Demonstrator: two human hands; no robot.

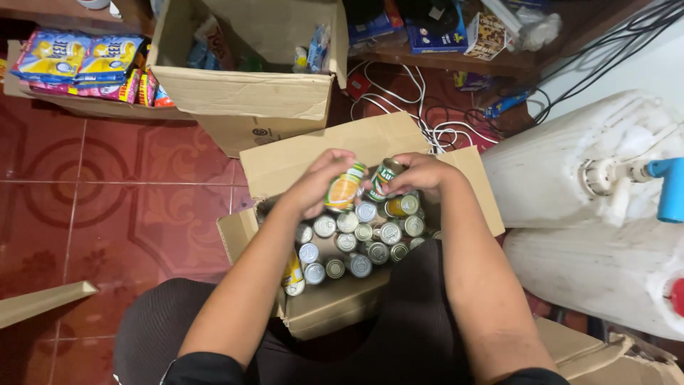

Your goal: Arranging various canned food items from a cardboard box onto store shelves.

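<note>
Person seated over an open cardboard box (pixel 324 306) resting against the lap, its floor packed with upright cans (pixel 356 242), silver tops facing the camera. Above the box's far half, left hand (pixel 313 184) is wrapped around an orange-and-green labelled can (pixel 345 187); fingers closed on its side wall, thumb hidden behind it. Right hand (pixel 420 173) pinches a green-labelled can (pixel 385 178) between fingertips and thumb. Both cans sit just above the packed rows, near each other but whether touching cannot be told. Orange can: long axis tilted, top end leaning up and right toward the other can. Green can: long axis tilted too, its top rim turned up and left, toward the camera. Judgement: handling goes best with each grip kept on the cylinder wall, cans brought upright before seating in a gap, so neighbours are not knocked over. Beyond: a second carton (pixel 242 100) on the red tiled floor (pixel 107 185), snack packets (pixel 78 60) far left, white plastic containers (pixel 591 214) right.
</note>
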